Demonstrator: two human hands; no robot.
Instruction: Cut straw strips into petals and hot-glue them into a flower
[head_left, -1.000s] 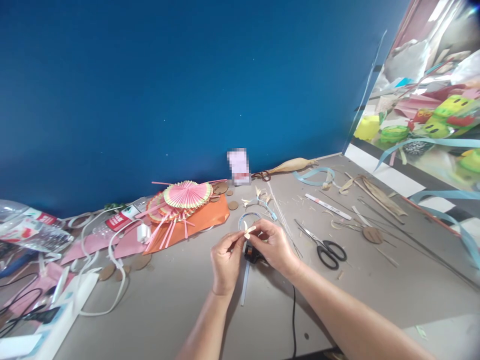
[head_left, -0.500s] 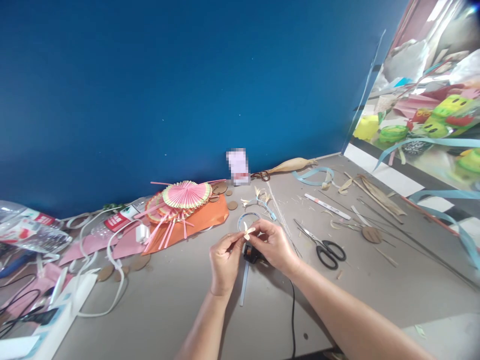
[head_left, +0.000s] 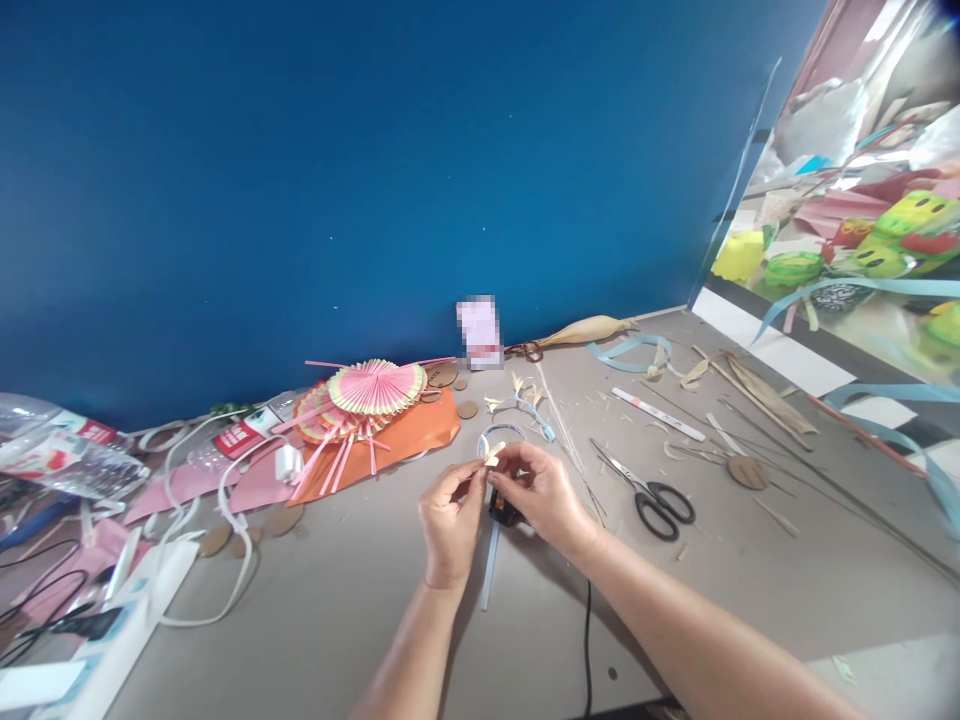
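Over the middle of the table, my left hand [head_left: 454,520] and my right hand [head_left: 544,495] meet with pinched fingertips. Between them is a small cream flower [head_left: 491,457] with narrow petals, seemingly cut from dried husk; both hands grip it. Just below my fingers lies a black glue gun [head_left: 501,508], partly covered by my right hand, with a clear glue stick [head_left: 489,570] pointing toward me. Beyond the hands rests a pale blue ring [head_left: 504,432], joined by a light blue stem that carries more cream flowers [head_left: 517,385].
Black-handled scissors [head_left: 651,498] lie to the right, near a white marker-like stick [head_left: 658,413], husk scraps and a wooden disc [head_left: 748,472]. At left are pink paper fans [head_left: 377,388] on orange paper [head_left: 420,430], plastic bottles [head_left: 71,450] and a power strip [head_left: 124,640]. A black cord [head_left: 588,640] runs toward me.
The cream flower has turned between my fingers, and its petals now show less spread. My right fingers have closed in slightly. The view has shifted a little.
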